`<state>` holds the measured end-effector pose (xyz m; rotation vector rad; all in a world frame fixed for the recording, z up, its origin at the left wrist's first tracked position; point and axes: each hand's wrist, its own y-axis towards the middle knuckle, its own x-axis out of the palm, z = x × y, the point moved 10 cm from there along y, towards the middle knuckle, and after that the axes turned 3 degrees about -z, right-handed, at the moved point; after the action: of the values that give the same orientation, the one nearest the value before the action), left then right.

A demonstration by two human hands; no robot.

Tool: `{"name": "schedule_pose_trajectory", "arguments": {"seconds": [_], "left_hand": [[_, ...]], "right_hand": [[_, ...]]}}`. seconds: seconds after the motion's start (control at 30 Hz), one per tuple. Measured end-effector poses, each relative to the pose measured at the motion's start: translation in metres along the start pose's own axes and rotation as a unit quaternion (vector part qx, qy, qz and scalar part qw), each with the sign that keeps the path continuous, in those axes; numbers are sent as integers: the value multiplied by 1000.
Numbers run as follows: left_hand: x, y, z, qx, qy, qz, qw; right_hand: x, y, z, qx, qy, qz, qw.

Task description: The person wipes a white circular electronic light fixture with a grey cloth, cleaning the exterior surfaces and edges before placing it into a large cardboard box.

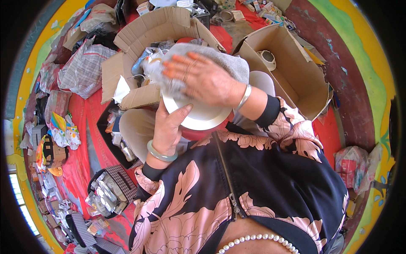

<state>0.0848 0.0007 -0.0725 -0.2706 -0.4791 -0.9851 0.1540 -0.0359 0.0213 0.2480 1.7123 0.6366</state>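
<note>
A round white plate-like disc [202, 116] was held up in front of the person's chest, near the middle of the view, above their lap. The left hand [169, 125] supported it from below and from the left, its grip closed on the disc's edge with the thumb lying across the pale face; a pale green bangle [160, 154] circled that wrist. The right hand [203, 78] lay flat and spread over a grey cloth [220, 61], pressing it against the upper part of the disc, the fingers stretched out rather than curled, so its grip was open and flat on the cloth. A silver bangle [244, 97] sat on the right wrist. The person wore a dark jacket with large pink leaf shapes [237, 182], and a string of pearls [253, 242] showed at the bottom edge. Just beyond the hands stood an open cardboard box [156, 29] crowded with small items, some wrapped in clear plastic. To the right stood a second open cardboard box [296, 72] with a white round fitting [267, 59] lying inside it. The floor was covered with red cloth [84, 127]. On the left lay a checked cloth bundle [82, 67], bags and loose packets, and a dark bag of small shiny pieces [105, 197] sat near the lower left.
</note>
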Motion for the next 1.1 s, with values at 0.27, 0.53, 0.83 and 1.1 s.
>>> {"name": "schedule_pose_trajectory", "arguments": {"seconds": [0.27, 0.53, 0.83, 1.1], "left_hand": [[-15, -2, 0, 5, -46, 59, 997], [-22, 5, 12, 58, -44, 59, 996], [4, 4, 18, 136, 32, 15, 990], [-8, 3, 15, 124, 9, 31, 992]], "right_hand": [[-38, -58, 112, 209, -107, 142, 962], [-89, -65, 96, 299, 106, 223, 922], [-42, -17, 45, 253, 56, 175, 950], [-26, 8, -5, 70, 232, 89, 966]]}}
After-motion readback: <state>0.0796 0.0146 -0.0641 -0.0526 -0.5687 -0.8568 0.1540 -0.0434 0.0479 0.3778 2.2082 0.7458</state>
